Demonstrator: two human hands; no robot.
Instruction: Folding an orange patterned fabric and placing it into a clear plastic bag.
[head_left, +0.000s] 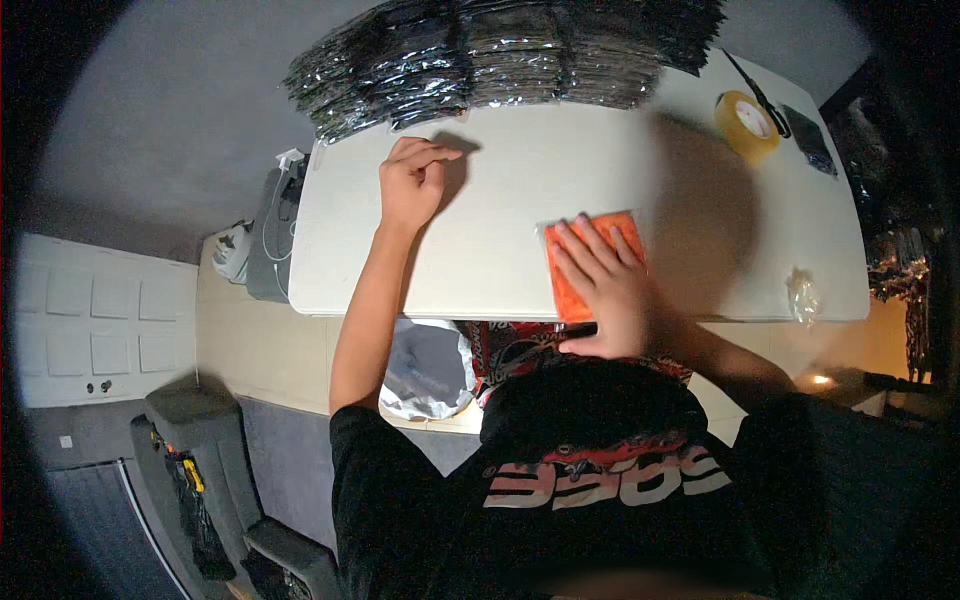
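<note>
My left hand (412, 180) hovers over or rests on the left part of the white table (495, 180), fingers curled in and forefinger bent forward. Nothing shows in it. At the table's near edge, my right hand (611, 292) lies with spread fingers flat on an orange packet (562, 289) in a clear plastic sleeve. Its thumb sticks out past the edge, apart from the packet. Part of the packet is hidden under the palm. Beyond my left hand, stacks of shiny black plastic packets (517, 67) line the far side.
On the table's right are a roll of tape (750, 124), black scissors (761, 94), a dark flat packet (810, 139) and a crumpled clear plastic piece (804, 296). Below the near edge stands a white-lined bin (427, 367). A grey sofa (214, 450) is at lower left.
</note>
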